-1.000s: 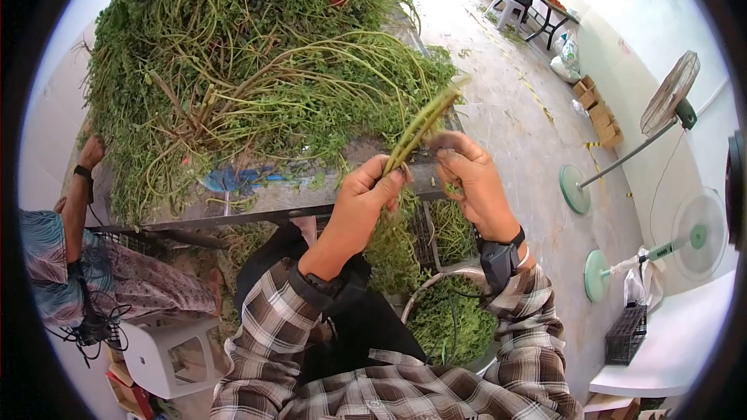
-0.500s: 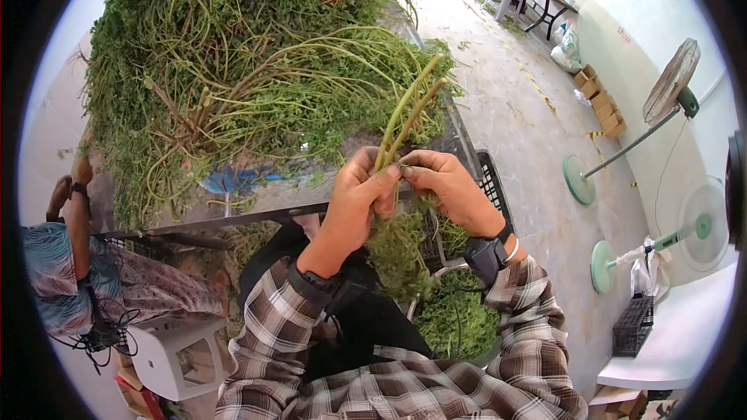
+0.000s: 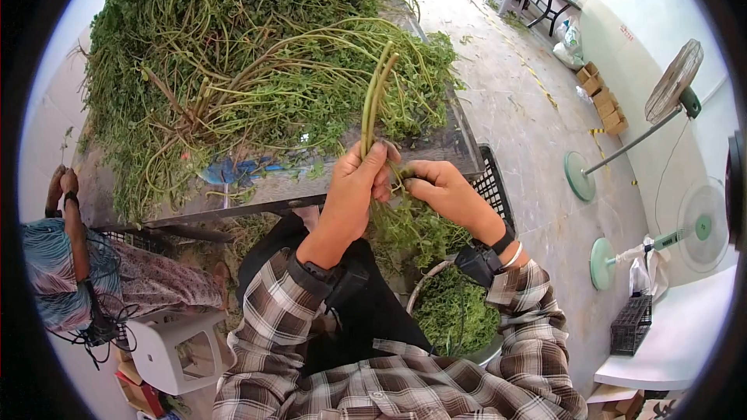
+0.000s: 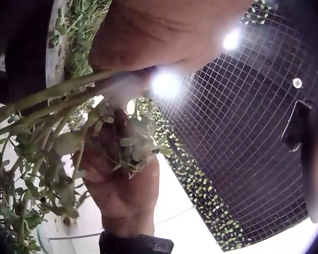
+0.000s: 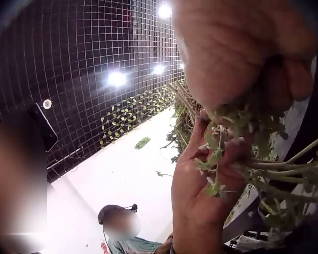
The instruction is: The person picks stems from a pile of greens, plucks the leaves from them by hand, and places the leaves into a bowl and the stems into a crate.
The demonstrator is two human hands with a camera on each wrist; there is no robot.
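My left hand [image 3: 352, 196] grips a few thick green plant stems [image 3: 372, 101], their bare ends pointing up over the table edge. Leafy tops [image 3: 408, 227] of the same greens hang below both hands. Close on its right, my right hand [image 3: 457, 201] has thumb and fingers curled together at the leafy side growth. In the right wrist view, small leaves [image 5: 244, 119] stick out from under the right hand's curled fingers. The left wrist view shows the stems [image 4: 47, 95] running out sideways from the left hand.
A big heap of greens [image 3: 257, 54] covers much of the table [image 3: 311, 190]. Below my hands stand a tub of picked leaves [image 3: 455, 311] and a black crate [image 3: 492, 187]. A person [image 3: 58, 264] works at the left beside a white stool [image 3: 175, 350]. Fans [image 3: 675, 78] stand at the right.
The stems have swung from leaning right to nearly upright. My right hand has come down from beside the stems, met the left hand, then drawn slightly away to the right.
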